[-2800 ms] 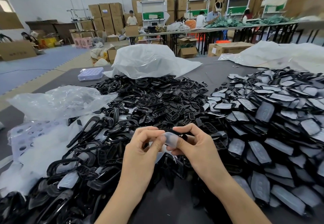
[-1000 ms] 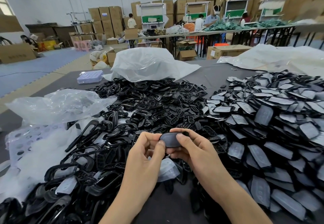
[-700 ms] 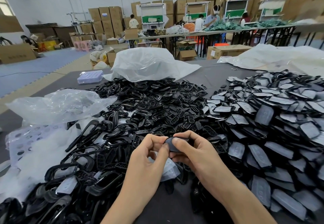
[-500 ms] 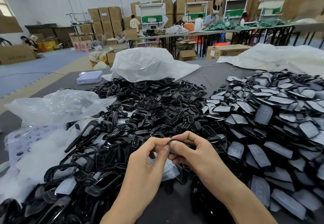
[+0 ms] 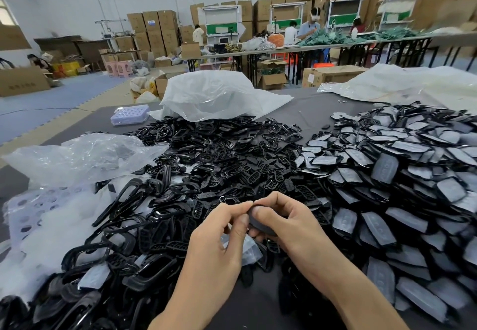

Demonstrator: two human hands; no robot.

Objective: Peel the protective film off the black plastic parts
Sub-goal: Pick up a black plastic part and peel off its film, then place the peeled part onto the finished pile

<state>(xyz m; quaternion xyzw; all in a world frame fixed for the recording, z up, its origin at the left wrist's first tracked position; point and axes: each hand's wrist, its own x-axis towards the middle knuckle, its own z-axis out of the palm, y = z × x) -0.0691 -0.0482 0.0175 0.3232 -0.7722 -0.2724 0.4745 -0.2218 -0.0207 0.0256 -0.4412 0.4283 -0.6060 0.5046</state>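
Currently, the part (image 5: 261, 226) is held between both hands, just above the surface (image 5: 309, 112). The right hand (image 5: 289, 223) grips it, thumb on top. The left hand (image 5: 219, 231) fingers (image 5: 232, 212) pinch its left end. Its long axis appears to run left-right, so the left hand is placed to peel.

Warehouse floor around a dark grey table (image 5: 309, 112)
A crumpled white bag (image 5: 211, 97) sits at its far side, a small lavender box (image 5: 130, 114) just left of it, a clear bag (image 5: 85, 154) nearer on the left. Beyond, stacked cardboard boxes (image 5: 154, 30) line the wall, people (image 5: 308, 30) stand at a long table (image 5: 322, 47) of green goods (image 5: 333, 38), pink stools (image 5: 118, 68) on the blue floor (image 5: 51, 105).
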